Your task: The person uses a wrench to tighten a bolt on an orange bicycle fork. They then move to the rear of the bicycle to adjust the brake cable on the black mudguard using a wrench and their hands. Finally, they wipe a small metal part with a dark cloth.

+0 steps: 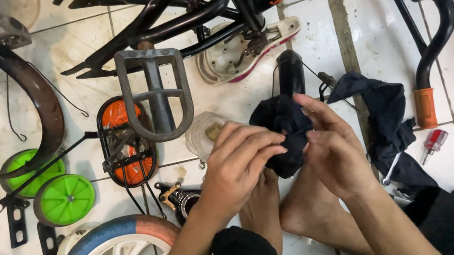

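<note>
- At the far left, on the white tiled floor (306,29), two green training wheels (47,185) lie side by side, with a dark curved mudguard (38,96) arching above them.
- Next, a grey pedal (155,93) stands up from the black bicycle frame (187,13), just in front of an orange reflector (124,141).
- Below it, a small wheel with a blue and orange tyre (109,241) lies flat.
- The left hand (237,168) is curled, its fingers (251,144) pressing on the dark cloth (283,130).
- This cloth sits between both hands, above the bare feet (292,210). It looks soft, light and limp, so I think it will fold and slip; it is better held by a bunched part than by a loose edge.
- A black cylindrical part (290,73) rises just behind the cloth; whether the cloth wraps it I cannot tell.
- The right hand (336,152) pinches the cloth from the other side, fingers half closed.
- Further right lie a second dark cloth (388,110), an orange handlebar grip (425,108) and a red-handled screwdriver (435,142).
</note>
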